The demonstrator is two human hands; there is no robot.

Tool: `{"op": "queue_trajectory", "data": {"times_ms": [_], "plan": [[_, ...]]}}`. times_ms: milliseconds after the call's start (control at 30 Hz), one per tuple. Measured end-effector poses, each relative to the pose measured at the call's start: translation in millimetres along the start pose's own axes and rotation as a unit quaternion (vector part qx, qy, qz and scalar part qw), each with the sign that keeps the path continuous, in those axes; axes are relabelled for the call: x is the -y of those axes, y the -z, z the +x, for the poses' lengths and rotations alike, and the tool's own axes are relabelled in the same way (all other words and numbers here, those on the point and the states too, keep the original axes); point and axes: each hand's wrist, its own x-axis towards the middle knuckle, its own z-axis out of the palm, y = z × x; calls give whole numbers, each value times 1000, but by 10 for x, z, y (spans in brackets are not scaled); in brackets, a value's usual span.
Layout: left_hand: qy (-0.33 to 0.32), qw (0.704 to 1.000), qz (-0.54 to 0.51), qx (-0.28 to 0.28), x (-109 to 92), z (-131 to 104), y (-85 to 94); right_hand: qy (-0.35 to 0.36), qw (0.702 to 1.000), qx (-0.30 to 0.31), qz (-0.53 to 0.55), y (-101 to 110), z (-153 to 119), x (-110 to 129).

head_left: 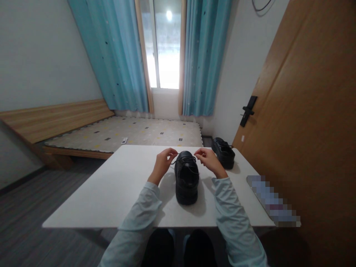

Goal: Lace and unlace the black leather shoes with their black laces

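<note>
A black lace-up shoe [187, 189] stands upright on the white table, its heel towards me and its toe pointing away. Its dark shoelace [189, 159] crosses over the front of the opening. On the left side, my left hand [164, 160] pinches one end of the lace between thumb and fingertips. My right hand [209, 160] is closed in a pinch at the shoe's right side, at the other lace end, which is thin and hard to see. Both hands are slightly apart from the shoe's body.
The second black shoe [224, 152] stands at the table's back right. A blurred flat item [271, 200] lies along the right edge of the white table [111, 193]. Behind are a bed [139, 131] with a small white object [124, 140] and a wooden door [306, 111] on the right.
</note>
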Motion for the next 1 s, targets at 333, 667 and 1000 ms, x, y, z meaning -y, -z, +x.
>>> {"op": "queue_trajectory", "data": {"times_ms": [333,667,1000], "plan": [[-16,997,18,78,-31,11,-98,-8,998,30,-53,-27,16,-64],[-20,995,-31,88,-70,85,-166,-25,999,13,17,-34,15,-108],[-51,984,-8,168,-277,362,-200,0,999,-30,-14,-12,42,-52]]}}
